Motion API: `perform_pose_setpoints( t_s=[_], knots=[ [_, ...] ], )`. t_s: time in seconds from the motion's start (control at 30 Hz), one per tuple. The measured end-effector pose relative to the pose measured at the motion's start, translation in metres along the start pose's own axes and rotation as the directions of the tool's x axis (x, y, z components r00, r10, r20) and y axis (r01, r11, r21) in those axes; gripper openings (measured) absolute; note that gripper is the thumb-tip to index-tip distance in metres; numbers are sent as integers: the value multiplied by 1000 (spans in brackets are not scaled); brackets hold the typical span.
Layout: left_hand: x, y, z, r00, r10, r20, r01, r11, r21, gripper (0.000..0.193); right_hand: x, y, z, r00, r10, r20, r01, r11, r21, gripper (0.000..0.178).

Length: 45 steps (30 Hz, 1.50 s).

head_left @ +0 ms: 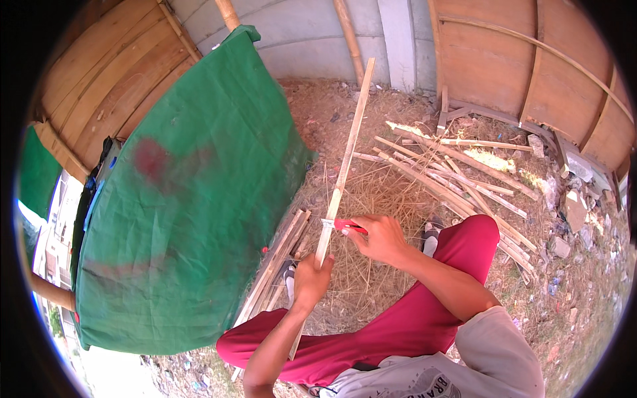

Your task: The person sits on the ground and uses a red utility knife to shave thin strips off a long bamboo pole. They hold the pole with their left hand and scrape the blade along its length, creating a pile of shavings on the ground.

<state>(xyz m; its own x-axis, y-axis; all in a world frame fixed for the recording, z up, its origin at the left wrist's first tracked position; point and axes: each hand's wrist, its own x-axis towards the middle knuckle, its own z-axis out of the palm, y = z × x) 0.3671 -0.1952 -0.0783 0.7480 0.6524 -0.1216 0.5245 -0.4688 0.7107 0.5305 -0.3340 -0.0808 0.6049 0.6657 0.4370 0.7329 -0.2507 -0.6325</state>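
A long, pale wooden or bamboo strip (348, 156) slants up and away in front of me. My left hand (312, 278) is closed around its lower part, near my crossed legs. Just above that grip, my right hand (380, 237) holds a red-handled cutter (350, 226). The cutter's light metal end lies against the strip; its exact shape is too small to make out. Below the left hand, the strip's lower end passes beside my left forearm and over my leg.
Several cut strips (464, 179) lie piled on the right, and more strips (279, 255) at the left. Thin shavings (371, 199) cover the ground between them. A green sheet (192, 192) hangs close on the left. Wooden panels (524, 60) and a grey wall (312, 46) stand behind.
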Motion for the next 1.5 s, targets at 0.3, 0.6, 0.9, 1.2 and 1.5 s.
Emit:
perform_pose_setpoints(
  t_s=[0.3,0.6,0.9,1.2,1.5],
  knots=[
    [-19,0,7,994,59,-88,-52,995,82,40,-8,8,1,999,-10,-33,11,999,46,26],
    [-55,5,8,991,68,-119,-56,994,98,31,-11,10,-5,998,-42,-38,40,998,-46,30],
    [-71,-1,15,993,45,-110,-35,995,96,29,-15,14,-1,995,61,77,-50,988,-145,31],
    [-70,4,14,994,1,-113,16,989,145,32,-10,17,1,995,96,36,-90,986,-139,31],
    [-68,6,17,987,27,-158,6,979,203,40,-4,20,3,995,79,-60,-85,991,-104,30]
  ],
)
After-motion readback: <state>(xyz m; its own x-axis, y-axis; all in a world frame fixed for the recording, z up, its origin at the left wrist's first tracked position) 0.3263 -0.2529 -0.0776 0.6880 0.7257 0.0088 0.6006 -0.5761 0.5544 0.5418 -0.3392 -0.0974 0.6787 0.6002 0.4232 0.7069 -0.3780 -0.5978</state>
